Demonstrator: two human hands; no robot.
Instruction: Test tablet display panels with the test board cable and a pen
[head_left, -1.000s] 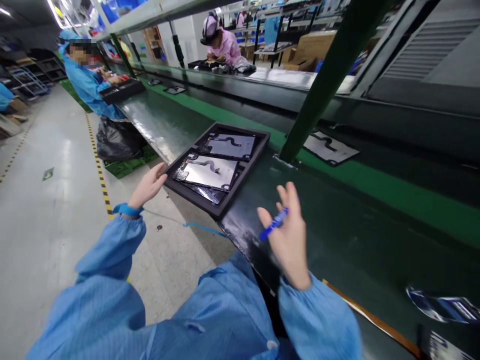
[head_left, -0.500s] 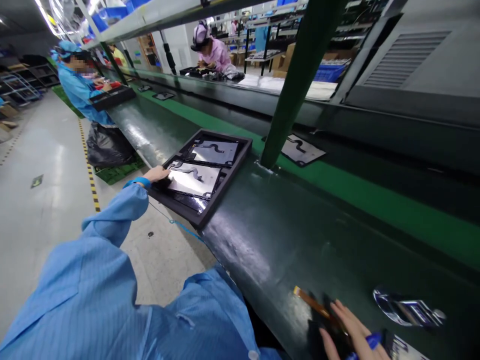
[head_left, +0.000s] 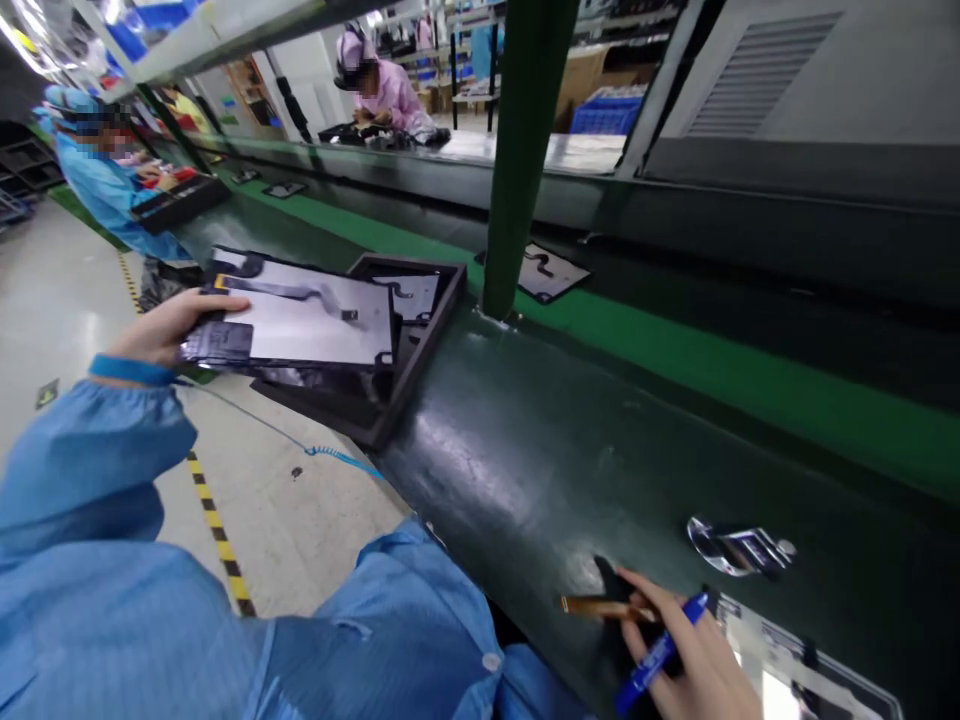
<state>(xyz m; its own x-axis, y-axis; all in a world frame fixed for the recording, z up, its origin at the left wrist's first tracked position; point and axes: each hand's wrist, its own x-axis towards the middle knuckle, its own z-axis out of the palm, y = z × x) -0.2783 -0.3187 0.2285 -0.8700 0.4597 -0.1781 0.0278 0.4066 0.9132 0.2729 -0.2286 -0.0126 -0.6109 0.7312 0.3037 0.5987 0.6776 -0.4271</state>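
Observation:
My left hand (head_left: 171,325) grips the left end of a flat screen panel (head_left: 315,330) with a white back and a grey ribbon cable, thumb on top. The panel is raised over a black foam-edged tray (head_left: 431,350), where another panel (head_left: 409,295) lies. At the bottom right, my right hand (head_left: 686,650) has a blue marker pen (head_left: 661,655) between its fingers. An orange flex cable (head_left: 596,606) sticks out from its fingertips, which seem to pinch it. Just right of that hand lies a panel with a white back (head_left: 772,650), partly hidden, and beyond it a shiny metal piece (head_left: 741,548).
A green post (head_left: 517,170) rises from the dark green bench (head_left: 525,440). Behind it another panel (head_left: 555,272) lies on the green strip. A blue coiled cord (head_left: 337,455) runs from my left wristband. Co-workers sit at the far left and across the line.
My left hand has lifted the panel out of the tray, up and to the left. The right hand has turned, and the marker and orange cable show more clearly. The whole view has shifted.

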